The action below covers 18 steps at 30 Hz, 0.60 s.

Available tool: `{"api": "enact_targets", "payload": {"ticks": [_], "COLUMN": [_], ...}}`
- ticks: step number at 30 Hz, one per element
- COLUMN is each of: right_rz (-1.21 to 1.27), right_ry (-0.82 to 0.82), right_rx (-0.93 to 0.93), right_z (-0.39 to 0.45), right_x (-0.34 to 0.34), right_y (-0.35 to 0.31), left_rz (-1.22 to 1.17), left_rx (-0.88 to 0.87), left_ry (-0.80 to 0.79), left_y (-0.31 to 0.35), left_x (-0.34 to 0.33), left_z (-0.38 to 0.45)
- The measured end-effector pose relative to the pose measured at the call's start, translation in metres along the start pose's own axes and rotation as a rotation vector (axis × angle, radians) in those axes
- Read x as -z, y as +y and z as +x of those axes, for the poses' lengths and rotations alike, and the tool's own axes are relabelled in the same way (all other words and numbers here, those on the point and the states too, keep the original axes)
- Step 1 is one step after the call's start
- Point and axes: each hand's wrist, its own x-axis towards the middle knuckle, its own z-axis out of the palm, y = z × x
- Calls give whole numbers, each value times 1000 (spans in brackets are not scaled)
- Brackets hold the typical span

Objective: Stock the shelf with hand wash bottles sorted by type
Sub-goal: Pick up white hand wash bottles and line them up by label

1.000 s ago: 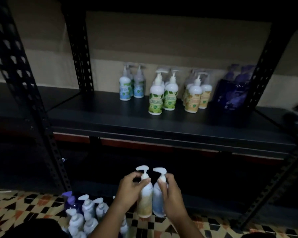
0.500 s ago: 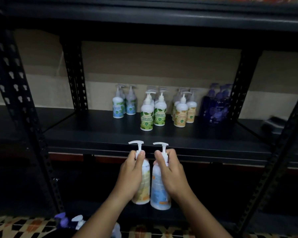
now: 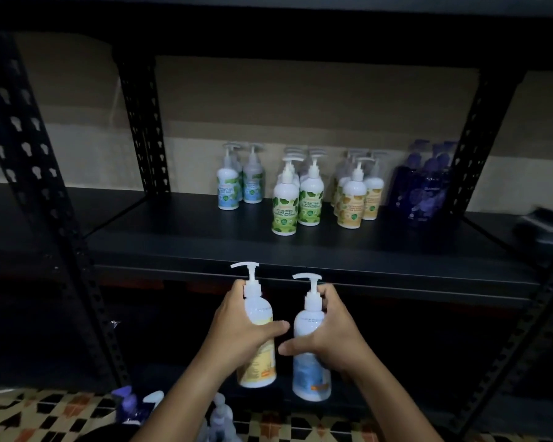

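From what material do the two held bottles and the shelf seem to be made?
Yellow-label bottle and blue-label bottle: probably smooth white plastic, judging by the moulded pump heads and soft sheen. Shelf: likely matt black painted metal, given its punched uprights; the board itself is less certain.

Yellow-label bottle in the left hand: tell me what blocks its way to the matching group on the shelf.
Nothing visible does. The yellow-label bottle, held in the left hand, is below the shelf edge; the shelf is bare in front of the yellow-label group.
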Motion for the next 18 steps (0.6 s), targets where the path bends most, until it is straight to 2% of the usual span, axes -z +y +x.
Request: {"api": "enact_targets", "payload": {"ticks": [4,8,13,18], "right_rz": [40,71,165,149], "right_ry": [128,244,223,202], "right_rx": [-47,24,152,155], "right_z": [3,-1,-11,-14], "right_x": [-6,-9,-9,-17], "right_y": [-3,-7,-15,-16], "left_rz": [28,-82,-254,-243], "left_rx": [-25,-52,-75,-117], "left_ry": [46,103,76,34], "left_y": [-1,-5,-1,5], "left_x": [6,11,14,11], "left_z": [0,1,-2,-4]}}
